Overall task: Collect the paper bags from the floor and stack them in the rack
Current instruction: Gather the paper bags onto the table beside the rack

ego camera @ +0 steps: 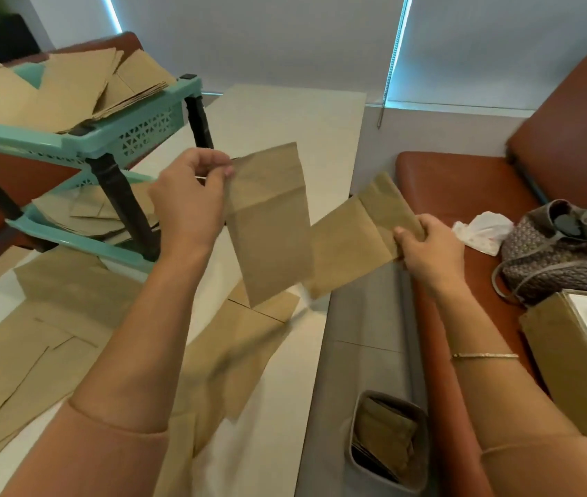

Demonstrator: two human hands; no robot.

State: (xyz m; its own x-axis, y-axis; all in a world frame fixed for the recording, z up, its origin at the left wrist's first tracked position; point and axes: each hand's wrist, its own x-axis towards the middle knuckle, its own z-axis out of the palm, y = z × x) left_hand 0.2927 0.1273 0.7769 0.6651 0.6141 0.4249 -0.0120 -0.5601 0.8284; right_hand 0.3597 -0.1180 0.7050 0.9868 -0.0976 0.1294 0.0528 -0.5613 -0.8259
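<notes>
My left hand (188,199) pinches the top corner of a flat brown paper bag (270,224), fingers (222,170) curled on its edge; my right hand (428,245) grips a second flat brown paper bag (353,242) by its end. Both bags hang above the pale floor (284,113), beside the turquoise plastic two-tier rack (105,141) already holding bags. More loose brown bags (55,317) lie below on the floor.

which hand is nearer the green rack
Left. The left hand holds a paper bag right beside the rack; the right hand holds another bag farther off, near the seat.
</notes>
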